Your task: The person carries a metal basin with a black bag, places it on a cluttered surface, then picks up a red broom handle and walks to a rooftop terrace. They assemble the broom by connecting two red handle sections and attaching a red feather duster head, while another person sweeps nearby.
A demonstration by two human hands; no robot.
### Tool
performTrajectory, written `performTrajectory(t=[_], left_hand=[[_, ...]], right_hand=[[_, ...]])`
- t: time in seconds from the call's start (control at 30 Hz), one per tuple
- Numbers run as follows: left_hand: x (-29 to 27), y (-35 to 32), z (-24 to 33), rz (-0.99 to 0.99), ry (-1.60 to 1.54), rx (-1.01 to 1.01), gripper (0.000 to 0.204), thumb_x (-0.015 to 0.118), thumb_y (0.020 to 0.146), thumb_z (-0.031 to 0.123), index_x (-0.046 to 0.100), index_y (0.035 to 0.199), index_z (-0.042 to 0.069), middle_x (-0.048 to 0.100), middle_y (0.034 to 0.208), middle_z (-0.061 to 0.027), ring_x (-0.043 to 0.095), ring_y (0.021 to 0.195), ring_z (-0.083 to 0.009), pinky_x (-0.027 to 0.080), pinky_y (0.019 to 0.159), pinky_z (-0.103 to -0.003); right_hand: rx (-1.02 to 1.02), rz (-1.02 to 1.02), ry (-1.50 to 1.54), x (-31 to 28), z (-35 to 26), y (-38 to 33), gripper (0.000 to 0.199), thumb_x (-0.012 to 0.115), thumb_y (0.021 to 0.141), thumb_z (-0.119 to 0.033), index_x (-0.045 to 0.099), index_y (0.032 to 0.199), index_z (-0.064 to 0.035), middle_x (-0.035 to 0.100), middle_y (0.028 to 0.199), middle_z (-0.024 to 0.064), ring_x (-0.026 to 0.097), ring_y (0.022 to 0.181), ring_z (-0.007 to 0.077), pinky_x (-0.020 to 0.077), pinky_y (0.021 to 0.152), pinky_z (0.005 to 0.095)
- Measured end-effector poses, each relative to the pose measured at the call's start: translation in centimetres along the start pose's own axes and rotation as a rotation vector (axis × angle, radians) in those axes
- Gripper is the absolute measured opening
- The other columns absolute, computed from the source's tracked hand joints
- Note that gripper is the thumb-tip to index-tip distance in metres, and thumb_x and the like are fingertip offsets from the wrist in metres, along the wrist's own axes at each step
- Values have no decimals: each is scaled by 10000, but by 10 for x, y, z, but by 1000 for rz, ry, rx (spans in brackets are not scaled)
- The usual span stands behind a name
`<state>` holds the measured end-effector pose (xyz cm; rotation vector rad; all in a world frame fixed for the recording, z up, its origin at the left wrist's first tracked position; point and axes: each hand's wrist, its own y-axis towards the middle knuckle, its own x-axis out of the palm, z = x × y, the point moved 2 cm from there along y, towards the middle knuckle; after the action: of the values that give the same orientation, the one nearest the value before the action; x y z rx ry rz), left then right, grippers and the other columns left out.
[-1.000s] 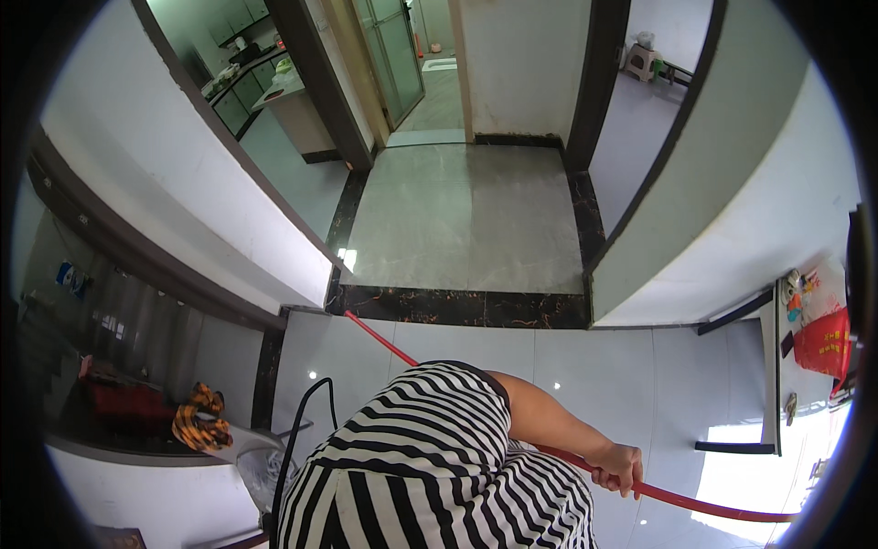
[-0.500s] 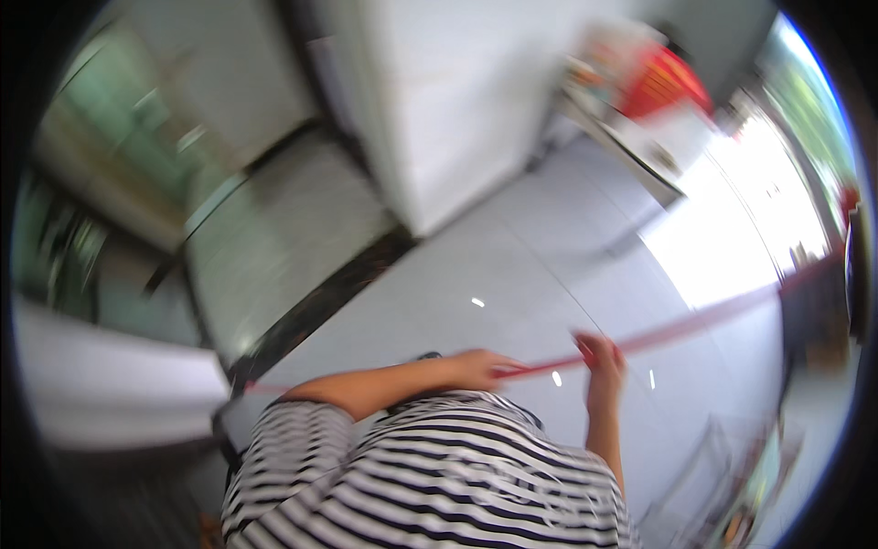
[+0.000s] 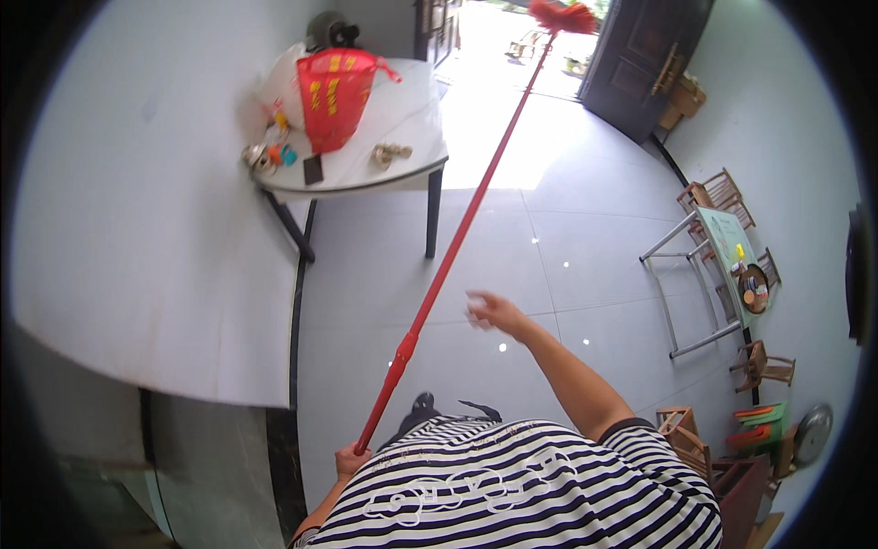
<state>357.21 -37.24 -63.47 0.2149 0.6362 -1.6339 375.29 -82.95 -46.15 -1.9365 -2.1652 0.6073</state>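
Note:
A long red telescopic-pole duster (image 3: 457, 240) reaches forward from my body, tilted up to the far right. Its shaggy red head (image 3: 562, 16) is in front of the bright doorway. Low at my left side, my left hand (image 3: 348, 460) is closed around the pole's lower end, below the thicker joint. My right hand (image 3: 494, 313) is held out in front of me, to the right of the pole and apart from it. Its fingers are stretched out, slightly blurred, with nothing in them.
A white table (image 3: 402, 114) at the far left bears a red bag (image 3: 337, 96), a phone (image 3: 314, 169) and small items. On the right stand a light green folding table (image 3: 722, 233) and small wooden chairs (image 3: 764, 364). A dark door (image 3: 645, 64) stands open; a wall edge (image 3: 291, 366) is close left.
My view has turned right toward the doorway. The pole ran rightward past both hands; it points forward now. My right hand, earlier at the pole, is apart from it.

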Motion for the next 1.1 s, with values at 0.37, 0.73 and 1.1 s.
performTrajectory(t=[0.37,0.73,1.1], left_hand=[[75,301,205,16,178,189,148,592,716,141,598,698,-6,561,572,-162,552,497,-261,433,513,-378],[292,430,332,58,126,67,158,598,684,153,603,673,-4,557,562,-148,551,509,-230,452,537,-370],[399,486,433,51,233,69,164,600,650,173,600,653,10,581,588,-175,583,534,-296,461,554,-392]], right_hand=[[888,1048,907,-98,381,-314,229,454,902,-290,468,1008,-88,621,938,170,629,779,353,520,665,541],[757,1203,1059,-341,378,-225,198,466,906,-232,520,907,-41,630,818,144,646,725,309,551,661,471],[115,347,162,-574,82,230,262,545,924,-230,611,1057,-14,671,875,83,649,739,145,528,643,276]])
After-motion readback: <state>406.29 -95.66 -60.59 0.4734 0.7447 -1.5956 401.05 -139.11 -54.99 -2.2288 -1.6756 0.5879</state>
